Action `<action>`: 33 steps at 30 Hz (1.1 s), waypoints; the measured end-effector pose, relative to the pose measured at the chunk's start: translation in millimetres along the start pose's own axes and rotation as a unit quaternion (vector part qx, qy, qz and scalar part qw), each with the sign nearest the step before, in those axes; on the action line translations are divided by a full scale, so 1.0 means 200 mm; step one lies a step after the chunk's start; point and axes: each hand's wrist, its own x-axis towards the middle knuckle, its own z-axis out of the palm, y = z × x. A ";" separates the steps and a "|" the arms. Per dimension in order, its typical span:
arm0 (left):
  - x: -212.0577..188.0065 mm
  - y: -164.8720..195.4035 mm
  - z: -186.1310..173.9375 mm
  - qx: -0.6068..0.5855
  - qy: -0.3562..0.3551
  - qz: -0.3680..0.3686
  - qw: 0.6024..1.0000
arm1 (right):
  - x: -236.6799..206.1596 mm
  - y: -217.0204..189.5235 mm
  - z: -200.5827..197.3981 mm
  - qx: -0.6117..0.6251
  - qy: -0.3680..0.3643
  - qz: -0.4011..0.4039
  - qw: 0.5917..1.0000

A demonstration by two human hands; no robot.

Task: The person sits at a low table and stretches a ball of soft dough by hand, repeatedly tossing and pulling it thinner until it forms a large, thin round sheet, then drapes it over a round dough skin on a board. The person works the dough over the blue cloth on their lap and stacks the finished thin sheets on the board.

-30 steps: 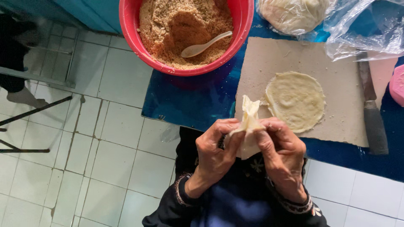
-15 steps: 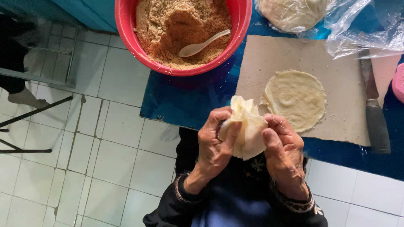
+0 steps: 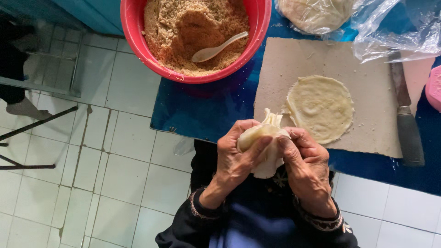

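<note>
Between both hands [image 3: 271, 158], folded dough wrapper [image 3: 265, 138], pinched from each side

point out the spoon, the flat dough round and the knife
spoon [image 3: 216, 49], head view, on the bowl end resting in the crumbly filling
flat dough round [image 3: 320, 107], head view, on its middle
knife [image 3: 410, 138], head view, on the dark handle
</note>
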 end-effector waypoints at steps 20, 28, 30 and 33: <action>0.01 0.07 -0.02 0.013 0.009 0.015 1.000 | 0.03 -0.03 -0.02 0.041 0.028 -0.016 0.999; 0.02 0.03 -0.02 0.041 -0.021 0.087 0.995 | 0.02 -0.04 -0.02 -0.287 0.041 -0.021 0.957; 0.01 0.02 -0.01 0.032 0.009 0.026 0.999 | 0.02 -0.04 -0.03 -0.208 0.050 0.010 0.977; 0.02 0.00 -0.01 -0.030 0.029 0.009 0.999 | 0.02 -0.03 -0.05 -0.114 0.025 0.010 0.993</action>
